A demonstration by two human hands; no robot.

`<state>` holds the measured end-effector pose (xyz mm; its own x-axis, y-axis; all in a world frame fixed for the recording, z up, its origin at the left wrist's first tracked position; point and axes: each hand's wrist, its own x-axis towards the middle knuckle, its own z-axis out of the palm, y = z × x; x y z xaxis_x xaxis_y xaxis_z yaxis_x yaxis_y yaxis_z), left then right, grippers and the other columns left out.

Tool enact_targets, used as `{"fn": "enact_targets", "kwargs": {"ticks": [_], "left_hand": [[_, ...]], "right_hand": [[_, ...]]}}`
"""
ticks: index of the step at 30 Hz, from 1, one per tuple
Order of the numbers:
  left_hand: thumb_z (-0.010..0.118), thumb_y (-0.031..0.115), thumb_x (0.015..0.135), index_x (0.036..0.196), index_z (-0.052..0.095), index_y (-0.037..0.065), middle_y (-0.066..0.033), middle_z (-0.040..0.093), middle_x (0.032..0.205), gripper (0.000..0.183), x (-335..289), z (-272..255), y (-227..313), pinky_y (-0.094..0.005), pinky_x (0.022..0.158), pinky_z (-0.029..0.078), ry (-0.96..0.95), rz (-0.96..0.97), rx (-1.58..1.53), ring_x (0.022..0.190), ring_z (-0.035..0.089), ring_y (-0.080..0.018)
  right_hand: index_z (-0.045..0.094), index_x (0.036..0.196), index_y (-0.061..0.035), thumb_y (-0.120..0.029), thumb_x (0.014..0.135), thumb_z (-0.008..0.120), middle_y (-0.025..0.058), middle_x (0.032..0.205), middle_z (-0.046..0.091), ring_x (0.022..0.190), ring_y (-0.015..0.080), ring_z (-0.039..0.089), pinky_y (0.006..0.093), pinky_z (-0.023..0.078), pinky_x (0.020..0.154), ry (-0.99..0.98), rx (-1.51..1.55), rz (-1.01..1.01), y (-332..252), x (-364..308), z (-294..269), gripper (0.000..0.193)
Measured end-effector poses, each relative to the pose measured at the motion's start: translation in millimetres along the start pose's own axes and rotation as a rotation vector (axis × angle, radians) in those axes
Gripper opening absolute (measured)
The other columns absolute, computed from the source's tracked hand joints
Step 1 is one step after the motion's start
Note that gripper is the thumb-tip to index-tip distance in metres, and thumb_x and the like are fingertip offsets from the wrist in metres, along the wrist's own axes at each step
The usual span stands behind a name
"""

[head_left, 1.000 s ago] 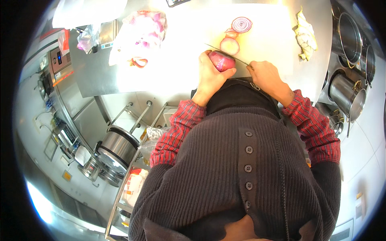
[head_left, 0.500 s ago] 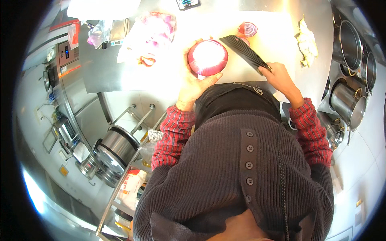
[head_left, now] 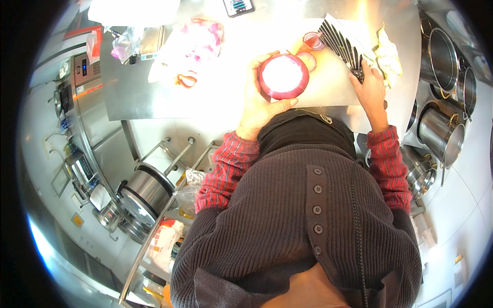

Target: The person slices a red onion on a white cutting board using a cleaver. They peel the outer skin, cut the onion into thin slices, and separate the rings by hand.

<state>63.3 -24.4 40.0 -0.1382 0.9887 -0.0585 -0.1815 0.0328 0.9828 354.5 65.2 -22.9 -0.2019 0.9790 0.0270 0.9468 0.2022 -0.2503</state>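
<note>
In my left hand is a large red onion, fingers curled round its left side and thumb along its lower edge. The onion's middle glares white inside a red rim, so I cannot tell a cut face from glare. My right hand grips the handle of a broad kitchen knife, its blade pointing away to the upper left, streaked with dark stripes. Beside the blade lies a cut onion piece showing purple rings. Another pinkish piece rests just behind the held onion. Both lie on a pale, overexposed board.
A pale yellow-green leafy scrap lies right of the knife. Leftward are a bag of purple onions, a reddish-brown loop and a small scale. A phone sits at the back. Metal pots stand beyond the table's right edge.
My right hand has swung the knife rightward, away from the onion, with its blade turned more upright. My left hand has shifted slightly right with the onion, whose white middle looks flatter.
</note>
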Motion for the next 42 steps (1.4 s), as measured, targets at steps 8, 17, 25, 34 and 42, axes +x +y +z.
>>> {"fn": "enact_targets", "kwargs": {"ticks": [8, 17, 25, 34, 42], "left_hand": [[0.091, 0.004, 0.059, 0.143, 0.039, 0.005, -0.0148, 0.048, 0.144, 0.098, 2, 3, 3, -0.0415, 0.115, 0.040, -0.168, -0.004, 0.016, 0.134, 0.048, -0.0269], [0.094, 0.010, 0.058, 0.144, 0.039, 0.007, -0.0166, 0.046, 0.149, 0.102, 3, -15, 10, -0.0426, 0.116, 0.038, -0.254, -0.016, 0.075, 0.137, 0.047, -0.0283], [0.092, 0.019, 0.068, 0.147, 0.038, 0.005, -0.0122, 0.048, 0.142, 0.097, 2, -13, 20, -0.0397, 0.113, 0.040, -0.247, -0.321, -0.177, 0.133, 0.048, -0.0259], [0.077, 0.010, 0.084, 0.148, 0.038, 0.009, -0.0096, 0.051, 0.141, 0.075, -2, -20, 2, -0.0403, 0.106, 0.049, -0.168, -0.589, -0.652, 0.131, 0.052, -0.0253], [0.076, 0.005, 0.081, 0.148, 0.042, 0.011, -0.0090, 0.054, 0.138, 0.076, 1, -29, -13, -0.0408, 0.106, 0.049, -0.141, -0.477, -0.618, 0.130, 0.053, -0.0254]], "right_hand": [[0.069, 0.106, -0.0030, -0.023, 0.088, 0.079, 0.0050, 0.107, 0.068, 0.097, 0.0166, 0.067, 0.0314, 0.056, 0.079, -0.460, 1.163, -0.102, -98, 24, -66, 0.028], [0.069, 0.089, -0.0038, -0.017, 0.091, 0.078, 0.0019, 0.093, 0.069, 0.078, 0.0090, 0.066, 0.0251, 0.056, 0.067, -0.703, 1.475, 0.018, -99, 31, -62, 0.016], [0.070, 0.090, -0.0038, -0.016, 0.093, 0.075, 0.0021, 0.096, 0.066, 0.084, 0.0119, 0.067, 0.0271, 0.059, 0.071, -0.676, 1.505, 0.172, -101, 31, -64, 0.013], [0.067, 0.086, -0.0018, -0.012, 0.096, 0.069, 0.0071, 0.091, 0.069, 0.086, 0.0167, 0.070, 0.0333, 0.063, 0.073, -0.581, 1.646, 0.250, -94, 17, -36, 0.015], [0.064, 0.084, -0.0013, -0.005, 0.093, 0.069, 0.0089, 0.092, 0.070, 0.083, 0.0169, 0.072, 0.0318, 0.063, 0.067, -0.417, 1.352, 0.439, -81, 30, 6, 0.012]]}}
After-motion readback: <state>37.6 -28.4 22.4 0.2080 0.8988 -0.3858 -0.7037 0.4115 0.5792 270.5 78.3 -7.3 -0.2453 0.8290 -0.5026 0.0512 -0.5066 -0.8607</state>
